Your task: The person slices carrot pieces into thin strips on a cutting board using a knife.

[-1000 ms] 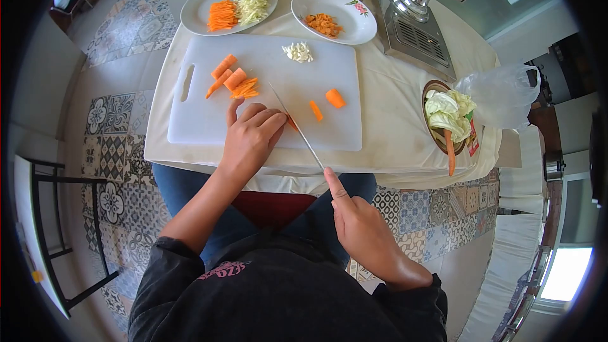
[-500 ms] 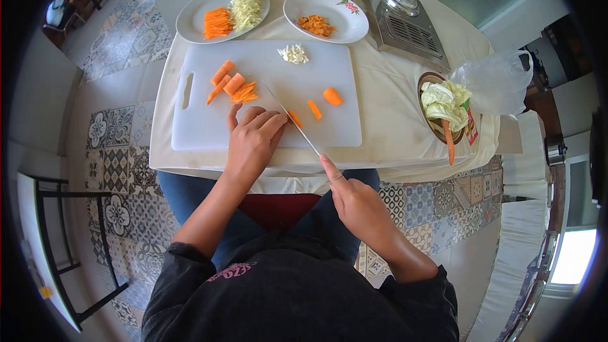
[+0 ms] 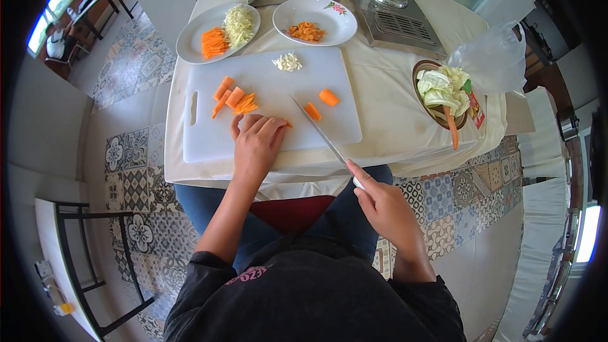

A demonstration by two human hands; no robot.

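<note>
My right hand (image 3: 385,206) grips a kitchen knife (image 3: 321,132) by its handle, the index finger stretched along the blade's spine. The blade points up and left over the white cutting board (image 3: 218,136). With fingers curled down, my left hand (image 3: 258,149) presses on a carrot piece (image 3: 289,124), of which only an orange edge shows. Beyond my left fingertips are carrot chunks (image 3: 235,97) and a small pile of carrot strips (image 3: 246,104). Right of the blade lie a cut carrot piece (image 3: 313,111) and a short chunk (image 3: 329,96). Chopped white bits (image 3: 287,61) sit near the board's far edge.
Behind the board stand a plate (image 3: 188,52) of shredded carrot and cabbage and a flowered plate (image 3: 347,24) with orange scraps. A brown bowl (image 3: 418,92) of cabbage leaves and a plastic bag (image 3: 493,60) are at right. Metal stands (image 3: 405,22) occupy the back.
The knife has moved right, away from my left fingers and toward the loose carrot piece. My left hand stays on its carrot piece. The whole view has shifted slightly.
</note>
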